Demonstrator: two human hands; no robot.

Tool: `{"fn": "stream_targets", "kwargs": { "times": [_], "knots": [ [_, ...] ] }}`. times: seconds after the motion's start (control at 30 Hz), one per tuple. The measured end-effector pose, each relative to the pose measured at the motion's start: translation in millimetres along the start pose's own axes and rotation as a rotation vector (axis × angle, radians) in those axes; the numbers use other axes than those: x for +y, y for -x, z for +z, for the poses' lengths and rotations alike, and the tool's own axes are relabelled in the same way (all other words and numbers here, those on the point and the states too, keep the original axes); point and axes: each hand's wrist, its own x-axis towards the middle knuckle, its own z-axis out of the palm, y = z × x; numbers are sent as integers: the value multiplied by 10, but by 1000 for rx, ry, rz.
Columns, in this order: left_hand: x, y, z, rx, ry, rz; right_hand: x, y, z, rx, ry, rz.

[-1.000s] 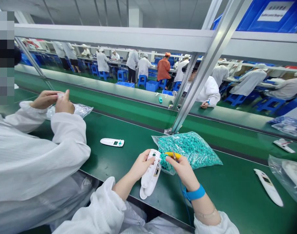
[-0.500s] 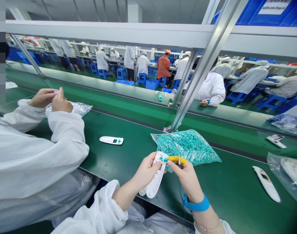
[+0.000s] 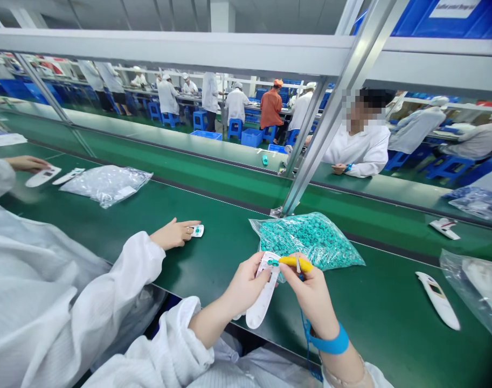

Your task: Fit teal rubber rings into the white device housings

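My left hand (image 3: 246, 283) is closed around a long white plastic housing (image 3: 260, 307), tilted with its wide end up. A small teal rubber button piece (image 3: 272, 263) lies at that upper end. Thumb and index finger of my right hand (image 3: 310, 288) pinch at its right edge. A yellow cover (image 3: 290, 263) appears to sheathe that index finger, with a thin metallic piece (image 3: 298, 263) across it; what this belongs to is hidden. A blue wrist strap (image 3: 330, 340) circles my right wrist. Just behind my hands lies a clear bag of teal pieces (image 3: 310, 240).
To the left, a co-worker's hand (image 3: 175, 234) covers most of a white housing (image 3: 198, 230); their other hand touches another housing (image 3: 43, 176). A clear bag (image 3: 106, 183) lies between. Right are a white housing (image 3: 437, 300) and a bagged stack (image 3: 478, 285). A metal post (image 3: 322, 145) rises behind.
The co-worker's hands have moved apart, one reaching right onto the housing on the table. In my left hand the housing has shifted slightly. My right hand remains at its upper end.
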Motion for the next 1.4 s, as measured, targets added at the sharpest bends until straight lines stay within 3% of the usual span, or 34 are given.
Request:
{"fn": "stream_targets", "kwargs": {
  "times": [0.17, 0.43, 0.77, 0.93, 1.17, 1.4],
  "knots": [
    [-7, 22, 26, 14, -43, 43, 46, 53, 124, 13, -107, 64],
    [60, 46, 51, 19, -2, 79, 54, 73, 111, 83, 26, 2],
    [62, 59, 43, 15, -15, 48, 57, 28, 75, 35, 102, -12],
    [82, 79, 44, 14, -21, 49, 12, 32, 42, -34, 150, -86],
    [48, 71, 27, 27, -59, 88, 31, 41, 13, -33, 243, -166],
    [20, 72, 40, 45, -82, 65, 47, 72, 51, 40, 101, -132]
  ]
}}
